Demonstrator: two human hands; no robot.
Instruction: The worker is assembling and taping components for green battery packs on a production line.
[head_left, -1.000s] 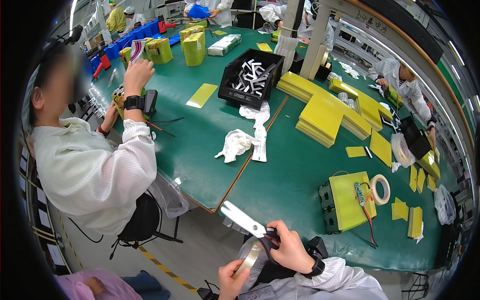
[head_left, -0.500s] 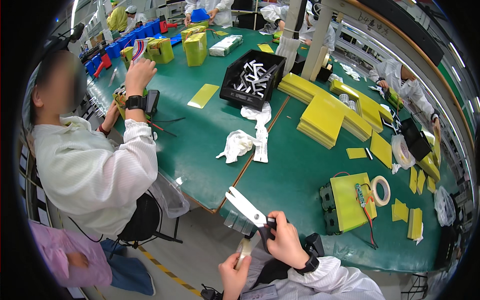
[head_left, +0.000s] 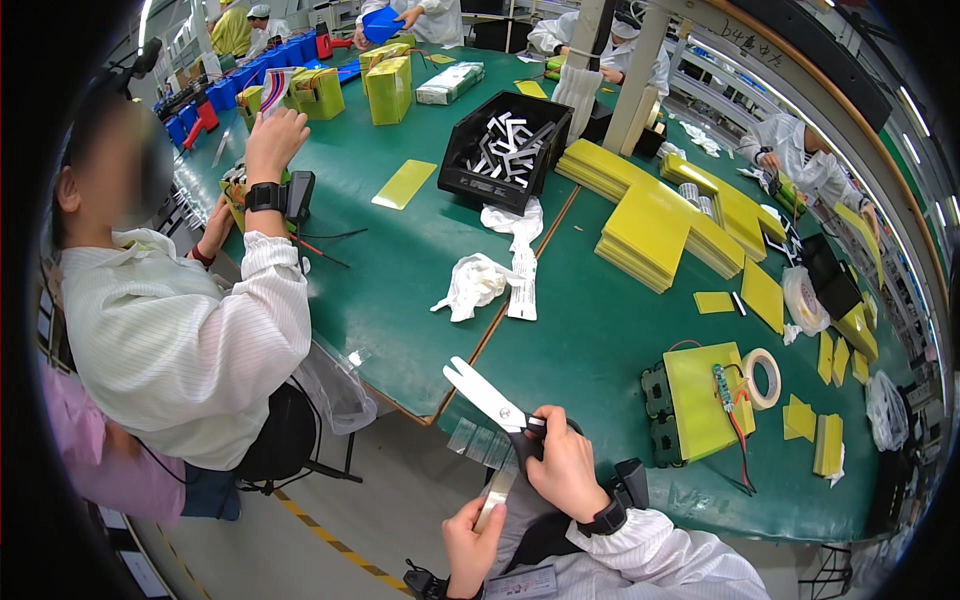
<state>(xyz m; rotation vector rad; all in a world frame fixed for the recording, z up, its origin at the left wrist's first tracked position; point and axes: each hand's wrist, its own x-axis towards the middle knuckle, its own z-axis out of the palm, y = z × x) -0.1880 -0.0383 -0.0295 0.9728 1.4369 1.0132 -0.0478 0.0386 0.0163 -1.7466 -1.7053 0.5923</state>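
Note:
My right hand [head_left: 563, 468] grips the black handles of a pair of scissors [head_left: 490, 400], whose open silver blades point up and left over the table's front edge. Lower down, my left hand [head_left: 470, 545] pinches a thin strip of clear tape [head_left: 495, 495] that runs up toward the scissors. Several short clear tape pieces [head_left: 478, 443] hang from the table edge just under the blades. To the right on the green table [head_left: 590, 340] lies a battery pack with a yellow board and wires [head_left: 700, 400] and a roll of tape [head_left: 763, 377].
A seated co-worker [head_left: 170, 330] in a white coat is at the left. White rags [head_left: 480, 283], a black bin of metal parts [head_left: 505, 150], stacks of yellow sheets [head_left: 650, 225] and yellow boxes [head_left: 388, 88] are on the table. More people work at the far side.
My right hand has lifted the scissors slightly and the blades have opened wider. My left hand has dropped lower with the tape strip. A person in pink has come in at lower left.

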